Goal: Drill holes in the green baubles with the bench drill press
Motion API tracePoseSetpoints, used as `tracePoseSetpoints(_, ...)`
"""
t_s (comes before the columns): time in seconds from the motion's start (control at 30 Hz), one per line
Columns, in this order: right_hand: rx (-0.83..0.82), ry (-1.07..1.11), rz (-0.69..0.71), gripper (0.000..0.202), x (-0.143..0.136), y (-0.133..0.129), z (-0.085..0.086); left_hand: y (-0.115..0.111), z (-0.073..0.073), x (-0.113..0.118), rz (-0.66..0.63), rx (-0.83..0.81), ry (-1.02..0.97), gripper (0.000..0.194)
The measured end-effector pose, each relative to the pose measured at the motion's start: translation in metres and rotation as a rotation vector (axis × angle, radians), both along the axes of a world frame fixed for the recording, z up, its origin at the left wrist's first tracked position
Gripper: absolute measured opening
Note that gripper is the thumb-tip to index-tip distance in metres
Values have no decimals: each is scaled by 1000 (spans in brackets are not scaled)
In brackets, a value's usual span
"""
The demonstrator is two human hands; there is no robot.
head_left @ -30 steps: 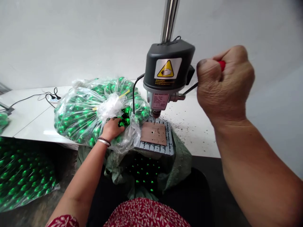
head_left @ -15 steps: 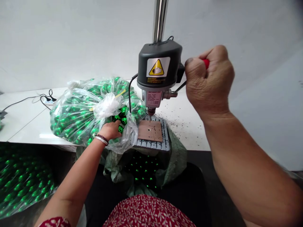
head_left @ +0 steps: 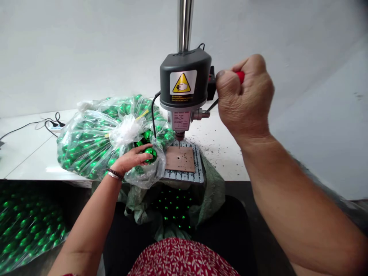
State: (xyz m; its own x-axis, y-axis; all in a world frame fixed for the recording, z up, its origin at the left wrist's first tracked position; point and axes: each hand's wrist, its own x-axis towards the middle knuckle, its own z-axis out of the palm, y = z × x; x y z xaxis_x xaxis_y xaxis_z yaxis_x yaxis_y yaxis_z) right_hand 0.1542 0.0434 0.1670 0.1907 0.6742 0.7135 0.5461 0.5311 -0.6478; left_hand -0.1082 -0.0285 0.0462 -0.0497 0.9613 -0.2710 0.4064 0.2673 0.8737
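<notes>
My left hand [head_left: 134, 158] grips a shiny green ball [head_left: 150, 155] between thumb and fingers, at the open mouth of a clear plastic bag [head_left: 126, 130] full of similar balls. High on the right, my right hand [head_left: 246, 97] is closed round the red-tipped lever [head_left: 240, 76] of a bench drill press [head_left: 185, 82]. The drill bit [head_left: 179, 145] points down above a brown square board [head_left: 180, 159] with a small hole. That board lies on the slotted grey base [head_left: 198, 161], just right of the held ball.
Dark shavings [head_left: 214, 153] lie scattered on the white table [head_left: 227, 165]. An open green sack [head_left: 212, 191] below the drill base holds many green balls. Another bag of green balls [head_left: 28, 226] is at lower left. A power strip with plugs [head_left: 57, 126] sits at the table's left.
My left hand has drawn a green ball up out of the bag's mouth, slightly to the right. My right hand stays on the lever. The whole view has shifted a little.
</notes>
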Motion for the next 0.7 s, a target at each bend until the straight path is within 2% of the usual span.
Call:
tracePoseSetpoints(0.13, 1, 15, 22, 22, 1, 1, 0, 4, -6, 23, 124, -5, -445, 52)
tracePoseSetpoints(0.23, -19, 6, 12, 24, 0, 0, 2, 10, -13, 41, 150, 42, -540, 57)
tracePoseSetpoints(0.43, -50, -12, 1, 27, 0, -3, 3, 25, -30, 65, 102, 252, -165, 58)
tracePoseSetpoints(0.7, -44, -29, 48, 25, 2, -4, 4, 33, -47, 81, 69, 282, 107, 69)
